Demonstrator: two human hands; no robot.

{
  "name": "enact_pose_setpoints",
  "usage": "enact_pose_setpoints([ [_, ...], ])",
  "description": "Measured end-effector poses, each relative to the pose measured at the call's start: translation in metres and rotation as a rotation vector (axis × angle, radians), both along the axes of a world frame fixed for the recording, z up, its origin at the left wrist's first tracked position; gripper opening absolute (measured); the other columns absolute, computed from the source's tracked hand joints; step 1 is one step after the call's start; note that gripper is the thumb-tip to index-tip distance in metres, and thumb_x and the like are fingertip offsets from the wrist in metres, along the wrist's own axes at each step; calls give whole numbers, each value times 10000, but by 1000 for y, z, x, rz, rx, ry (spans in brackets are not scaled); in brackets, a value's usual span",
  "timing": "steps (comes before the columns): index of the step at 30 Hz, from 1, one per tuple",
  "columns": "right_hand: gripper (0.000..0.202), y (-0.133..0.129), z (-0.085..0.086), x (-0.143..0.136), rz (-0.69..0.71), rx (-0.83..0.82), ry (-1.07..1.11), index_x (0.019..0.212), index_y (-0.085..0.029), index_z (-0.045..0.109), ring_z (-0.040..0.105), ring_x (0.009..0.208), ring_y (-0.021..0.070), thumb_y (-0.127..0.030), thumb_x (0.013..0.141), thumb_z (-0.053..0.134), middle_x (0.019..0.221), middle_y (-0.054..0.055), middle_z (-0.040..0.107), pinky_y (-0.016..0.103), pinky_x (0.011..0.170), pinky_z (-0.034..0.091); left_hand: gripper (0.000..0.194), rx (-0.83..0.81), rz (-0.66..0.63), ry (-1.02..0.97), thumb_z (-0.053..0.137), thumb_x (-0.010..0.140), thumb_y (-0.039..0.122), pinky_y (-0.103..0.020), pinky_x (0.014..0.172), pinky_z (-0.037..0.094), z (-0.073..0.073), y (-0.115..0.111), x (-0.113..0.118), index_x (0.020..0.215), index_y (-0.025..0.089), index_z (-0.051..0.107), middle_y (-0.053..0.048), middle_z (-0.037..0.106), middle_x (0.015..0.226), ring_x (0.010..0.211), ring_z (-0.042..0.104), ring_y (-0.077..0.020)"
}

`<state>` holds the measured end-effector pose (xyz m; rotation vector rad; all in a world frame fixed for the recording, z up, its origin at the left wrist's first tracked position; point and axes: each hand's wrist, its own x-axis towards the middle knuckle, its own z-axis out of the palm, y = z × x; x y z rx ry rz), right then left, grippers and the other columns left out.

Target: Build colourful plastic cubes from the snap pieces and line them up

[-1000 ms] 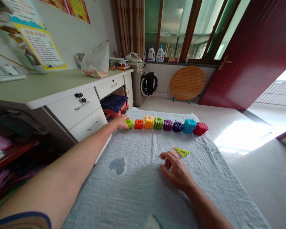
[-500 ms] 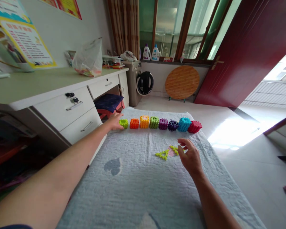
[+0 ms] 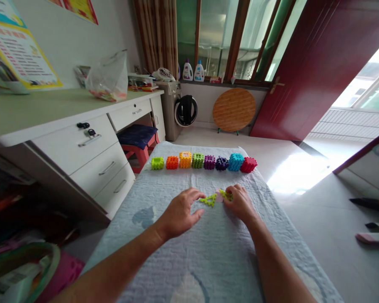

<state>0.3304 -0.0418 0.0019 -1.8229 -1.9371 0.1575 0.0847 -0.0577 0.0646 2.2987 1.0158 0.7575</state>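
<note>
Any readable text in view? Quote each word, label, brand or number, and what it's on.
Nothing readable enough to quote.
Yellow-bordered wall poster: orange title and smaller lines, too blurred.
Purple-capped bottle and blue-capped bottle: labels too small.
White package, lower left: print too blurred.
Row of toy blocks: no lettering discernible.

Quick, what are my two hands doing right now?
Left hand: open, beside the left green piece.
Right hand: fingers closed on the right green piece.
</note>
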Motion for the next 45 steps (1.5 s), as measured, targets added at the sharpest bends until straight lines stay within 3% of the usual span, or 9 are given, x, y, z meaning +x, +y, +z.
enact_pose_setpoints([
  [4,149,-3,9,-12,15,101,103,860,-181,616,509,792,191,-215,720,577,830,45,545,321,754,415,298,-29,30,15,595,744,188,-323,928,446,-11,-9,6,1039,233,586,-38,617,1058,1005,563,-197],
  [7,211,-8,16,-33,153,147,143,930,-190,620,507,867,201,-180,723,576,885,49,550,328,809,425,310,-8,142,15,584,735,163,-347,962,425,-28,-3,1,1038,229,586,-48,604,1085,1042,542,-209],
  [10,266,-11,19,-51,275,83,89,962,-198,639,498,898,205,-147,705,596,912,56,559,336,835,419,346,13,212,11,578,730,152,-370,990,404,-45,3,-3,1069,225,576,-53,585,1124,1081,517,-218],
  [14,292,-11,15,-55,310,-39,15,967,-230,663,484,930,214,-139,694,609,936,52,567,360,858,394,365,34,228,21,577,721,140,-381,992,400,-56,7,-5,1077,220,572,-61,581,1122,1089,507,-226],
  [19,357,-9,9,-49,288,-50,8,1049,-226,638,461,980,227,-162,698,614,1031,66,559,367,868,375,355,41,218,43,592,721,155,-374,970,410,-58,10,-3,1069,226,576,-63,584,1098,1062,516,-228],
  [29,251,-11,12,-57,323,-41,7,897,-179,631,466,854,196,-123,654,598,881,48,557,310,791,359,306,121,176,105,590,815,234,-353,954,392,-59,10,4,1119,205,576,-55,566,1110,1044,487,-207],
  [33,251,-19,16,-64,398,8,27,897,-182,620,460,868,199,-110,661,575,884,47,549,315,810,348,165,157,138,205,532,876,278,-332,862,415,-54,9,4,992,210,626,-36,592,961,940,507,-197],
  [37,253,-20,15,-68,449,-11,42,874,-179,602,463,859,194,-78,650,542,868,44,536,318,819,353,223,207,103,327,469,912,322,-324,790,411,-52,10,0,829,200,636,-36,580,845,872,511,-195],
  [45,285,-24,17,-71,470,-37,67,885,-178,605,461,870,195,-59,637,528,880,50,537,308,792,375,221,297,63,441,423,926,270,-323,793,407,-47,4,-3,826,183,599,-40,584,839,850,510,-196],
])
